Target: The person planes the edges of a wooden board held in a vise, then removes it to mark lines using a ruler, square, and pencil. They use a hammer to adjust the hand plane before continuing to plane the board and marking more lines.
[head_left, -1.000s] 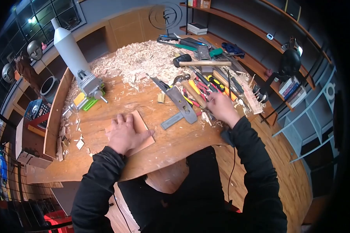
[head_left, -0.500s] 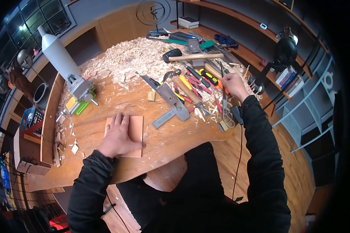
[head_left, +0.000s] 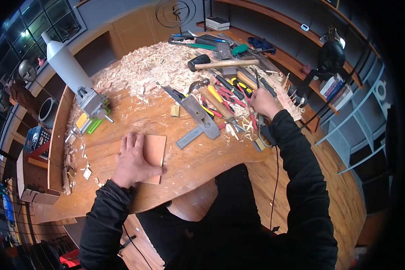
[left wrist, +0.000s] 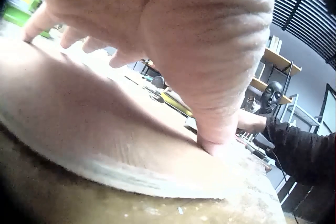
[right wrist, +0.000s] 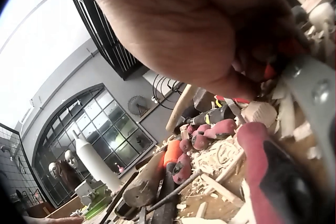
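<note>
My left hand [head_left: 134,162] lies with fingers spread on a flat square wooden board [head_left: 155,150] near the table's front edge. Fingertips and thumb press on the board's face in the left wrist view. Over a heap of tools on the right, my right hand [head_left: 265,104] reaches down with curled fingers. They close around an orange handle [right wrist: 270,70], mostly hidden by the hand. Below the hand in the right wrist view are a red-and-black handle [right wrist: 257,161] and a grey riveted metal strip [right wrist: 315,87]. Several red-handled tools [right wrist: 207,132] lie beyond.
A grey slotted metal tool [head_left: 200,118] lies across a grey bar left of the heap. Behind are a black-headed mallet [head_left: 200,62] and a bank of wood shavings [head_left: 139,72]. A clamp vise [head_left: 92,105] stands at the left; a small wood block [head_left: 175,110] lies mid-table.
My right hand moved up and right over the tools, then slightly back left and down onto the orange handle. The board has turned under my left hand, its edges now straighter to me.
</note>
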The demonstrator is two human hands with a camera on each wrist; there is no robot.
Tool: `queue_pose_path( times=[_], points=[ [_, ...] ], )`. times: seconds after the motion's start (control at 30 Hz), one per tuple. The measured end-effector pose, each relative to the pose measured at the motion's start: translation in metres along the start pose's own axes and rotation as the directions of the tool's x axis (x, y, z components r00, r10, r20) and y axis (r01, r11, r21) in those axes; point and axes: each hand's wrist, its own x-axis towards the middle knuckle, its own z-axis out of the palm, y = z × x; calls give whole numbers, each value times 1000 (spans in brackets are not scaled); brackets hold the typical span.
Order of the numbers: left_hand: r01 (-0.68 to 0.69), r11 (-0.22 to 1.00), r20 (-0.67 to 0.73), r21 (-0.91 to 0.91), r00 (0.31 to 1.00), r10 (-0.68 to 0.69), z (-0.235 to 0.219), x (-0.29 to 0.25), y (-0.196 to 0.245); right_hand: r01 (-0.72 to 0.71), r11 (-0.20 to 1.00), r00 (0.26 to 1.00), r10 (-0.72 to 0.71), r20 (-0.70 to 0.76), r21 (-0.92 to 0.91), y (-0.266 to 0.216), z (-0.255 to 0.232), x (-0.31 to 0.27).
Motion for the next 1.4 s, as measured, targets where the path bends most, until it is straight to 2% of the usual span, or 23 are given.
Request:
queue_pose_path(
  times=[0.13, 0.2, 0.27, 0.33, 0.37, 0.47, 0.5, 0.57, 0.6, 0.63, 0.7, 0.73, 0.77, 0.83, 1.03, 1.1, 1.17, 1.23, 1.4],
  points=[
    [-97, 995, 8, 36, 995, 97, -11, 5, -7, 17, 1000, 1000, -18, 18, 4, -2, -3, -3],
    [-281, 957, -22, -73, 960, 281, -11, 12, -20, 14, 1000, 1000, -14, 8, -13, -1, 1, -1],
    [-319, 944, -16, -83, 948, 319, -11, 17, -29, 12, 1000, 1000, -12, -1, -26, -6, 1, -3],
    [-353, 931, -10, -92, 935, 353, -13, 20, -34, 17, 999, 996, -20, -84, -42, -10, -4, -10],
    [-375, 923, 10, -87, 926, 377, -14, 21, -35, 20, 999, 997, -23, -80, -41, -10, -7, -10],
    [-407, 910, 43, -78, 911, 411, -15, 24, -40, 99, 983, 945, -44, -324, 155, -14, -22, -19],
    [-423, 903, 51, -73, 903, 427, -16, 25, -41, 162, 972, 903, -77, -423, 169, -18, -28, -22],
    [-428, 901, 61, -70, 899, 433, -18, 27, -42, 263, 921, 899, -126, -420, 287, -18, -42, -22],
    [-437, 897, 71, -68, 894, 442, -18, 28, -43, 233, 876, 945, -100, -312, 423, -20, -49, -23],
    [-434, 898, 72, -66, 896, 439, -19, 28, -44, 234, 874, 945, -101, -311, 426, -25, -53, -26],
    [-439, 896, 76, -68, 893, 444, -18, 29, -46, 260, 659, 965, -162, -204, 706, -42, -57, -41],
    [-433, 899, 77, -67, 896, 437, -18, 29, -47, 153, 593, 987, -139, -87, 791, -52, -64, -49],
    [-436, 898, 81, -64, 894, 440, -20, 29, -47, 153, 588, 986, -145, -83, 794, -56, -64, -53],
    [-428, 902, 88, -56, 898, 431, -24, 28, -55, 100, 485, 988, -149, -30, 869, -63, -61, -60],
    [-414, 910, 57, -16, 908, 415, -35, 39, -72, 125, 374, 987, -139, -78, 919, -69, -46, -67],
    [-397, 918, 101, 3, 913, 395, -38, 42, -63, 0, 346, 996, -86, 32, 938, -85, -50, -78],
    [-415, 910, 99, -16, 905, 415, -30, 49, -61, 4, 323, 991, -128, 40, 946, -88, -44, -81],
    [-431, 902, 103, -29, 896, 432, -28, 50, -60, -59, 351, 977, -173, 127, 935, -85, -35, -82],
    [-539, 835, 169, -112, 817, 551, -26, 59, -61, -124, 340, 952, -223, 208, 932, -88, -23, -105]
  ],
)
